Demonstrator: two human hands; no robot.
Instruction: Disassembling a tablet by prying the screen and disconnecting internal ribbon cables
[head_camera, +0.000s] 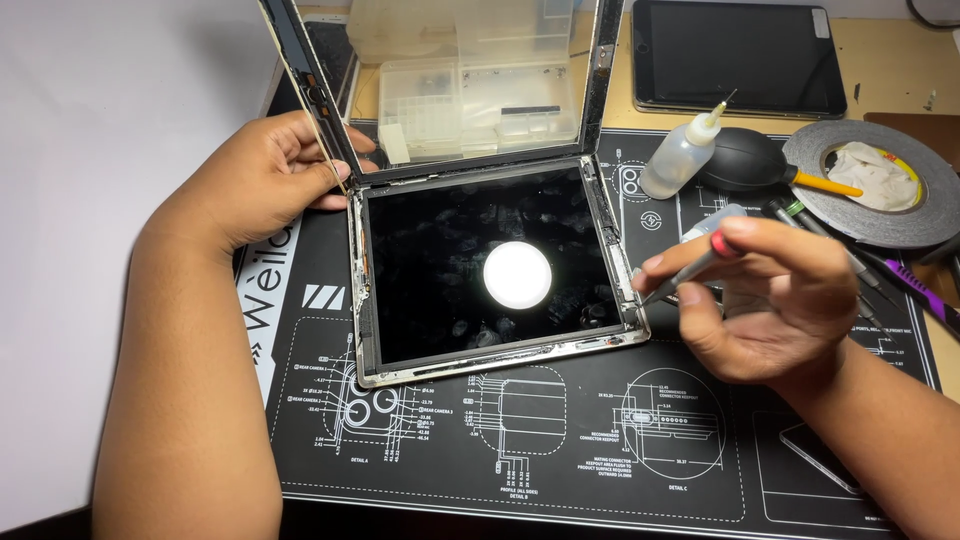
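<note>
An opened tablet lies on a black repair mat, its dark screen reflecting a round lamp. The front glass panel is lifted upright at the far edge. My left hand pinches the left edge of that raised glass and holds it up. My right hand grips a thin grey screwdriver with a red band, its tip at the tablet's right edge near the lower corner.
A small squeeze bottle, a black air blower and a roll of black tape stand right of the tablet. Other drivers lie beside my right hand. A second tablet rests at the back. Clear plastic boxes sit behind the glass.
</note>
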